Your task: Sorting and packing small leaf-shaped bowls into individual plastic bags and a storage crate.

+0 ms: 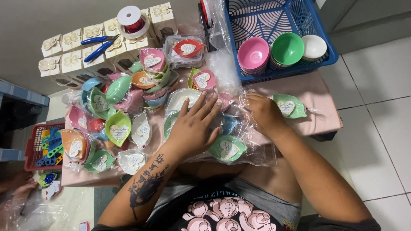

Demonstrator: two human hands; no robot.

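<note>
From the head camera, looking straight down over a low pink-covered table (317, 92), the left hand (193, 128) lies flat with fingers spread and released, palm down on a clear plastic bag (239, 147) that holds several wrapped leaf-shaped dishes; it grips nothing that I can see, only presses. The right hand (263, 112) sits just beside it on the same bag, fingers curled down into the plastic, and whether it pinches the film or merely rests there I cannot tell. The bag lies directly under both hands at the near edge of the table, its long axis running side to side across the person's lap, and a green dish with a heart tag (227, 148) shows through it just below the left palm, so the left hand is the nearer one. A single wrapped green dish (289, 105) lies apart, just to the right of the right hand. To the left spreads a loose heap of wrapped dishes (124, 102) in pink, green, orange and white. The blue basket (314, 30) at the far right holds stacks of small bowls, pink (253, 54), green (287, 48) and white (314, 46). A red basket (31, 147) at the left edge holds coloured plastic pieces. Far left stand cream gift boxes (72, 53) with blue pliers (99, 45) and a ribbon spool (130, 19) on top
</note>
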